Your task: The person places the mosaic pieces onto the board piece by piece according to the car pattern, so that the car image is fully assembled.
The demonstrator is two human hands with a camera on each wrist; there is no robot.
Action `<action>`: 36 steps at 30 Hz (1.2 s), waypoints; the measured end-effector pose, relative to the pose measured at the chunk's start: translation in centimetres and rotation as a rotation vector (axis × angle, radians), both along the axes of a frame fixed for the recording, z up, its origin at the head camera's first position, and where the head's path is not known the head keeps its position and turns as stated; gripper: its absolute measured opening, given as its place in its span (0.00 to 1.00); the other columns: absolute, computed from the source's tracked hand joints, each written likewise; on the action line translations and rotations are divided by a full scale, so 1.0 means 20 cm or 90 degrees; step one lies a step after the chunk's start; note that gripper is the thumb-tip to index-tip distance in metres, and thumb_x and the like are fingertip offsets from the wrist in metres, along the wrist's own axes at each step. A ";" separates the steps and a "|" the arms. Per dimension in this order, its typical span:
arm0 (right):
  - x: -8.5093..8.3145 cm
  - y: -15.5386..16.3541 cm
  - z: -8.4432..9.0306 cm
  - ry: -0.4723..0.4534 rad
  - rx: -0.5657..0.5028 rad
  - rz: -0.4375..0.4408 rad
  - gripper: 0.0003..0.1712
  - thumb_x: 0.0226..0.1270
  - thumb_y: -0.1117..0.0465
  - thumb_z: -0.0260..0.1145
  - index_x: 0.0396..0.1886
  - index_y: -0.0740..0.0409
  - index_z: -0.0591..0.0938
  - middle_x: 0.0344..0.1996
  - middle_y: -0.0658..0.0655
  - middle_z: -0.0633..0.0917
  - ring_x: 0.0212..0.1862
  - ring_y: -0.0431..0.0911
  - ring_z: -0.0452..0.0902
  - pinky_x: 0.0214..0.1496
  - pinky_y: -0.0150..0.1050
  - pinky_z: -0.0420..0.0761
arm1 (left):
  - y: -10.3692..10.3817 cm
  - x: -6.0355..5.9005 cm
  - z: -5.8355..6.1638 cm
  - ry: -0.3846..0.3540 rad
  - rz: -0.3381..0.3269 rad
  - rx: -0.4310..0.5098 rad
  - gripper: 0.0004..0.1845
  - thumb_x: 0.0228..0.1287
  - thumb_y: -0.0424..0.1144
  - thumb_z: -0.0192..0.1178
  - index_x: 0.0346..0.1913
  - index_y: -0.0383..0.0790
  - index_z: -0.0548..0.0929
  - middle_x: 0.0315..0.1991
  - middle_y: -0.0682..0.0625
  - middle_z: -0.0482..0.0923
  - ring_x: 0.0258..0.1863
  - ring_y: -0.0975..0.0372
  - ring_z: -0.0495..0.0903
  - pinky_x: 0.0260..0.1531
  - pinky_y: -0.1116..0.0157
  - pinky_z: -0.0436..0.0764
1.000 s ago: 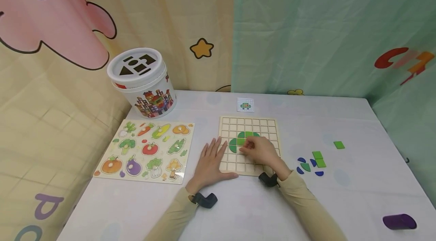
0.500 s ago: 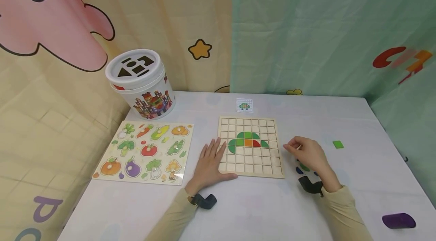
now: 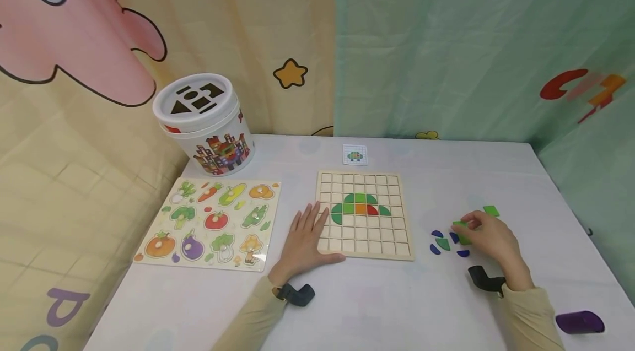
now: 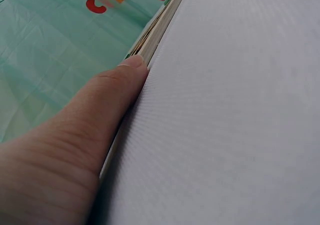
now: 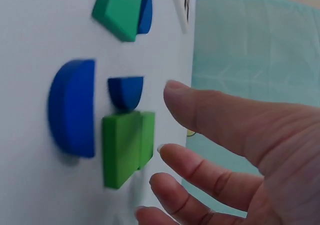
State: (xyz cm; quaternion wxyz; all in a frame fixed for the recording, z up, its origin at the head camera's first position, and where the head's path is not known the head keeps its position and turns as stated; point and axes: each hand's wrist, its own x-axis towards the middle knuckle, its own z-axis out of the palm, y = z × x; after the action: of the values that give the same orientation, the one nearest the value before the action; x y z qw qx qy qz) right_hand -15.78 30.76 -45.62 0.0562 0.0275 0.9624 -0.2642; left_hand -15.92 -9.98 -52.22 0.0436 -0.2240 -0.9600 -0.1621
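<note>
A wooden grid board (image 3: 364, 238) lies in the middle of the table, bearing green quarter-round and square tiles, an orange tile (image 3: 360, 209) and a red tile (image 3: 372, 210). My left hand (image 3: 304, 238) rests spread along its left side; in the left wrist view the thumb (image 4: 107, 100) touches the board's edge. To the right, my right hand (image 3: 493, 238) hovers over two light green square tiles (image 5: 120, 150). Its thumb and fingers are apart there, with nothing held between them. Several blue half-round tiles (image 5: 72, 110) and a green quarter-round tile (image 3: 442, 244) lie beside it.
Another green square tile (image 3: 491, 211) lies behind my right hand. Beyond the board is a small picture card (image 3: 355, 155). A vegetable puzzle (image 3: 270, 224) and a white bucket (image 3: 223, 150) stand left. A purple block (image 3: 579, 322) sits at the near right.
My right hand has moved right from the board to the loose tiles, uncovering the orange and red tiles on the board. The left hand has stayed in place.
</note>
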 end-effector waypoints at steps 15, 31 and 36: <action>-0.02 0.04 -0.03 -0.049 0.009 -0.014 0.30 0.62 0.44 0.65 0.40 0.72 0.74 0.34 0.68 0.79 0.33 0.56 0.74 0.29 0.44 0.72 | 0.00 0.00 0.00 0.005 -0.001 0.006 0.60 0.46 0.76 0.56 0.75 0.41 0.51 0.75 0.42 0.42 0.73 0.51 0.39 0.69 0.52 0.40; -0.08 -0.01 -0.05 0.012 -0.021 0.001 0.20 0.59 0.55 0.69 0.38 0.69 0.75 0.28 0.59 0.78 0.30 0.51 0.72 0.28 0.39 0.69 | 0.00 0.01 0.02 -0.014 0.000 0.003 0.60 0.46 0.76 0.56 0.75 0.41 0.51 0.75 0.43 0.42 0.73 0.52 0.38 0.69 0.54 0.38; -0.08 -0.05 -0.05 0.061 -0.029 -0.014 0.17 0.58 0.57 0.70 0.34 0.67 0.76 0.28 0.61 0.81 0.28 0.51 0.74 0.25 0.39 0.70 | 0.00 0.01 0.02 -0.017 0.002 -0.001 0.60 0.46 0.76 0.56 0.75 0.41 0.51 0.75 0.43 0.41 0.73 0.52 0.37 0.69 0.54 0.38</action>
State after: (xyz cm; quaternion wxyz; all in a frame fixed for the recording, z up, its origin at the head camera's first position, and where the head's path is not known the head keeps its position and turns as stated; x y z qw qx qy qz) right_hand -17.28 29.67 -46.67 0.0081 0.0243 0.9575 -0.2873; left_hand -15.81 -10.03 -51.88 0.0306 -0.2205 -0.9610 -0.1642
